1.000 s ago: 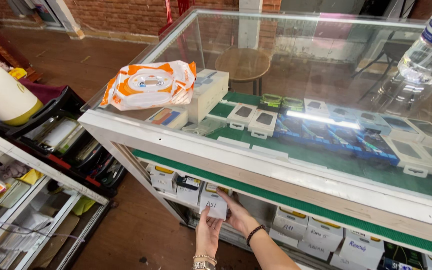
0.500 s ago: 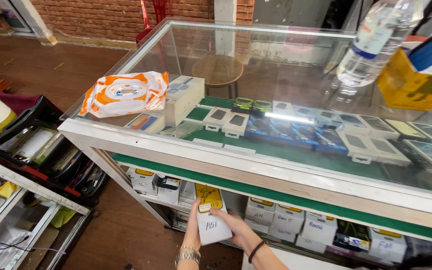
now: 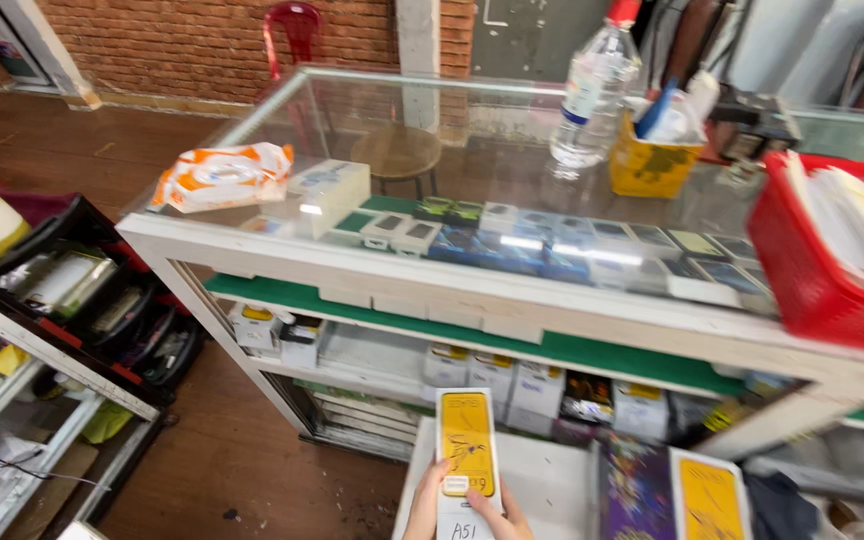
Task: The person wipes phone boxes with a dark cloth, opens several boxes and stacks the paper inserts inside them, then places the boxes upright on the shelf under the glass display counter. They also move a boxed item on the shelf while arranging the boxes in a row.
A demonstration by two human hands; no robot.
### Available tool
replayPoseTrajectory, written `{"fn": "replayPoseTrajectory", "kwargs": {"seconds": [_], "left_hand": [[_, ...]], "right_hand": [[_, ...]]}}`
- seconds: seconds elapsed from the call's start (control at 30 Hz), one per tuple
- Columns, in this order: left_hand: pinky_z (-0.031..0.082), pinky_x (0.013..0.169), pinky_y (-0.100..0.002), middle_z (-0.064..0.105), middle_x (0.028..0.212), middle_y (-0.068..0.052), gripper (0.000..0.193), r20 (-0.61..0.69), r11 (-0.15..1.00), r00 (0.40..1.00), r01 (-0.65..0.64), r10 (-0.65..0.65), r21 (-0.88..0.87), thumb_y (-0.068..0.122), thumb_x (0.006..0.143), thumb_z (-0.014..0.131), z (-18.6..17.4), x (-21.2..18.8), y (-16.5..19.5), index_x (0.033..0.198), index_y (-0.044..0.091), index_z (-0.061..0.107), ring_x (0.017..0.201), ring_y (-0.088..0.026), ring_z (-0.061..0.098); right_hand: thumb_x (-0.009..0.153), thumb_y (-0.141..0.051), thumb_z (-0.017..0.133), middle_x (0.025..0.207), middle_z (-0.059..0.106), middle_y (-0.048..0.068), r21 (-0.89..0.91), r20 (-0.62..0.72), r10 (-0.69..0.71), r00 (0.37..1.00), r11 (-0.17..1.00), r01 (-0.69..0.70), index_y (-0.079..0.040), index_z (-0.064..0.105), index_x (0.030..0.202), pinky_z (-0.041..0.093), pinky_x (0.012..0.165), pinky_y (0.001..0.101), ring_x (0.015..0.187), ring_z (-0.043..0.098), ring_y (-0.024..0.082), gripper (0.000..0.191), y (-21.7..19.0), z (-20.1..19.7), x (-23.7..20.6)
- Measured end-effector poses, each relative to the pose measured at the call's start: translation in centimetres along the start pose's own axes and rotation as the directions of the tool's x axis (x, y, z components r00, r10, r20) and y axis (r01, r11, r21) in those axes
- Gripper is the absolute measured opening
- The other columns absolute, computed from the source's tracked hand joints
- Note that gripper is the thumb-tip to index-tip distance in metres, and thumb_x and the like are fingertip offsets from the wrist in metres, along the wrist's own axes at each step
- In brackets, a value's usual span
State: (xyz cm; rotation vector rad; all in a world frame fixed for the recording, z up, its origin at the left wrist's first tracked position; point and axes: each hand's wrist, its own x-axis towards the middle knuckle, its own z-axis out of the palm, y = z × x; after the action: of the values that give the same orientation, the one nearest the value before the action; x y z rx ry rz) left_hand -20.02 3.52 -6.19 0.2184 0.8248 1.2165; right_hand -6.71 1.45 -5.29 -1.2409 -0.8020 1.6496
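I hold a flat white-and-yellow packet (image 3: pixel 467 445) upright at the bottom of the view, below the glass display counter (image 3: pixel 452 275). My left hand (image 3: pixel 424 505) grips its lower left edge. My right hand (image 3: pixel 500 515) grips its lower right corner. Only the fingers of both hands show; the rest is cut off by the frame edge. Behind the packet, the counter's lower shelf holds rows of small white-and-yellow boxes (image 3: pixel 497 375).
On the counter top lie an orange-and-white wipes pack (image 3: pixel 220 175), a white box (image 3: pixel 327 195), a clear water bottle (image 3: pixel 592 95), a yellow tub (image 3: pixel 657 160) and a red basket (image 3: pixel 827 260) of papers. A black rack (image 3: pixel 82 290) stands at left. Another yellow packet (image 3: pixel 707 495) lies at bottom right.
I have drawn the packet out of the lower shelf and toward me, and turned its yellow front up. My view has swung right, bringing in the red basket.
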Motion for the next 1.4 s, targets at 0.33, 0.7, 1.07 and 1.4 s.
{"fn": "replayPoseTrajectory", "kwargs": {"seconds": [0.33,0.7,1.07,1.4], "left_hand": [[0.049,0.098,-0.031,0.077,0.122,-0.008,0.057,-0.043,0.818,0.990,0.134,-0.133,0.560,0.041,0.089,0.051,9.4,-3.8,-6.9,0.127,0.004,0.071,0.112,-0.019,0.069],[0.045,0.109,-0.041,0.062,0.139,-0.018,0.051,0.346,-0.002,0.780,-0.405,0.522,0.914,0.019,0.087,0.064,16.3,-5.8,-10.4,0.136,0.006,0.057,0.129,-0.033,0.058],[0.031,0.113,-0.052,0.044,0.156,-0.011,0.058,0.622,-0.294,0.782,-0.584,0.049,0.757,0.021,0.092,0.061,17.0,-5.5,-17.4,0.148,0.009,0.048,0.148,-0.032,0.031],[0.043,0.109,-0.040,0.069,0.135,-0.008,0.065,0.548,-0.096,0.835,-0.542,0.048,0.835,0.020,0.092,0.064,19.3,-4.4,-15.1,0.152,0.013,0.040,0.127,-0.029,0.055]], "right_hand": [[0.093,-0.051,0.073,0.139,0.058,0.019,-0.633,-0.116,0.179,0.977,0.744,-0.211,-0.003,0.027,0.157,0.047,0.109,0.0398,0.129,0.057,0.026,0.093,-5.0,-10.3,-10.4],[0.089,-0.042,0.072,0.109,0.071,0.020,-0.894,-0.259,-0.554,0.791,0.448,0.021,-0.006,0.064,0.129,0.057,0.082,0.0381,0.095,0.070,0.030,0.055,-11.7,-23.1,-12.0],[0.081,-0.047,0.076,0.121,0.074,0.008,-0.294,-0.279,0.275,0.920,0.887,-0.355,-0.005,0.062,0.134,0.058,0.092,0.0411,0.109,0.071,0.021,0.069,-11.3,-26.6,-12.0],[0.083,-0.044,0.075,0.099,0.079,0.008,-0.497,-0.327,0.194,0.925,0.797,-0.344,-0.001,0.075,0.114,0.063,0.074,0.0356,0.087,0.076,0.018,0.053,-11.2,-29.2,-10.4]]}}
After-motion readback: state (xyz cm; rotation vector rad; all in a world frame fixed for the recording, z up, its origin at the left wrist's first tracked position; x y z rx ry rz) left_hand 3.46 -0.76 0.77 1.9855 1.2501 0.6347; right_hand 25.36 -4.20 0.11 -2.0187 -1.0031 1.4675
